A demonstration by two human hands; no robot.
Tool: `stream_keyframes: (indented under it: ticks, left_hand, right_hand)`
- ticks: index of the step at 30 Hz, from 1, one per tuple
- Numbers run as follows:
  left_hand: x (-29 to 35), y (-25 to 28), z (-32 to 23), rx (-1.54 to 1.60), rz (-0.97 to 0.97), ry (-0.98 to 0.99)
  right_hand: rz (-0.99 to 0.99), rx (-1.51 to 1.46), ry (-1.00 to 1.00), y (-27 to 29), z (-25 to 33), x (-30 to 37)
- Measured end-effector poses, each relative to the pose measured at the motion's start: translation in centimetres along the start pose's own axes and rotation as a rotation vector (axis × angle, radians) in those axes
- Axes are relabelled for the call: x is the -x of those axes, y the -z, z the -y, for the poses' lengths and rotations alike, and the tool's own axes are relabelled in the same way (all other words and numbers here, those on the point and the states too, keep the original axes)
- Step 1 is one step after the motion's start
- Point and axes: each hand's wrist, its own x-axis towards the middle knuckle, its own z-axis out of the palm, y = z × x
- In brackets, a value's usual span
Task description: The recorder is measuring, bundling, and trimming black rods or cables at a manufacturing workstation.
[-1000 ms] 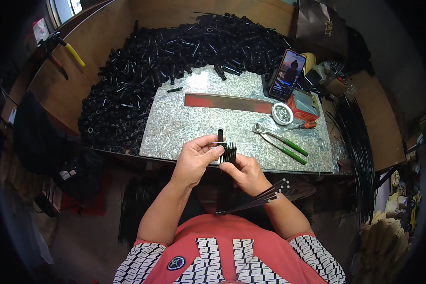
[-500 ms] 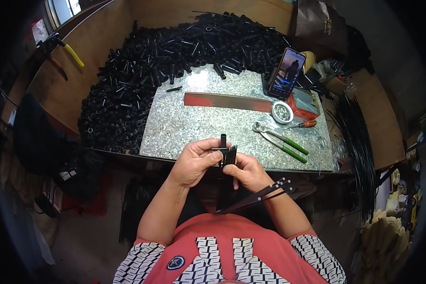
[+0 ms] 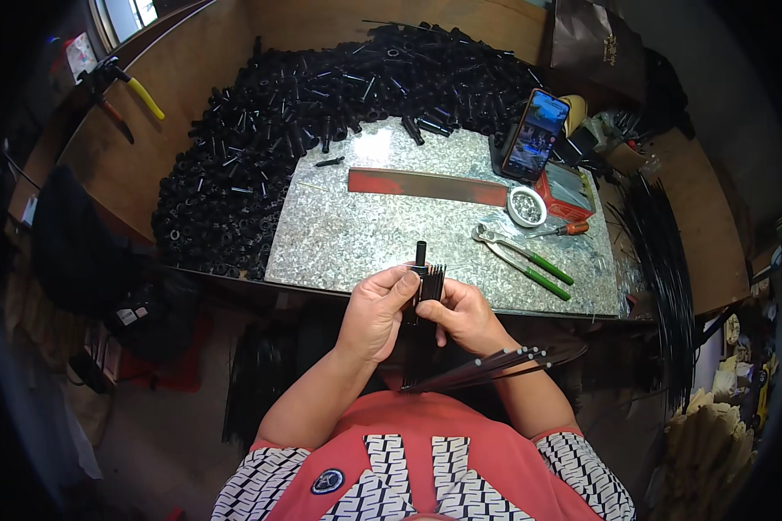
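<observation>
Jutting above left fingers (image 3: 381, 284) pinching it, a black tube (image 3: 420, 253); right fingers (image 3: 464, 297) gripping rods (image 3: 435, 283).

The slim black plastic-looking tube (image 3: 420, 253) is smooth; the speckled grey stone-look tabletop (image 3: 347, 230) — glossy; the brown wooden panel (image 3: 182, 78) — matt.

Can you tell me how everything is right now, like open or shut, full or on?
Left hand: closed on the black tube
Black tube: sticking up
Right hand: closed on black rods
Black rods: bunched
Phone: propped up, screen on
Bowl: holding small shiny bits
Pincers: lying, handles apart
Screwdriver: lying down
Black parts: heaped
</observation>
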Motion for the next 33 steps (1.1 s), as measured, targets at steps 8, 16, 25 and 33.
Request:
stream_keyframes:
  ticks: [8, 16, 25, 33]
  left_hand:
    - [0.3, -0.7, 0.6, 0.093, -0.038, -0.016]
    - [0.4, -0.7, 0.8, 0.14, -0.072, -0.002]
    - [0.6, -1.1, 1.0, 0.155, -0.084, 0.014]
    - [0.9, -2.3, 1.2, 0.081, -0.155, -0.006]
  right_hand:
    - [0.017, 0.012, -0.019, 0.2, 0.2, -0.1]
    - [0.083, -0.005, -0.009, 0.8, -0.3, -0.1]
    - [0.137, -0.058, -0.025, 1.0, -0.5, -0.8]
    - [0.102, 0.03, -0.007, 0.7, 0.3, -0.4]
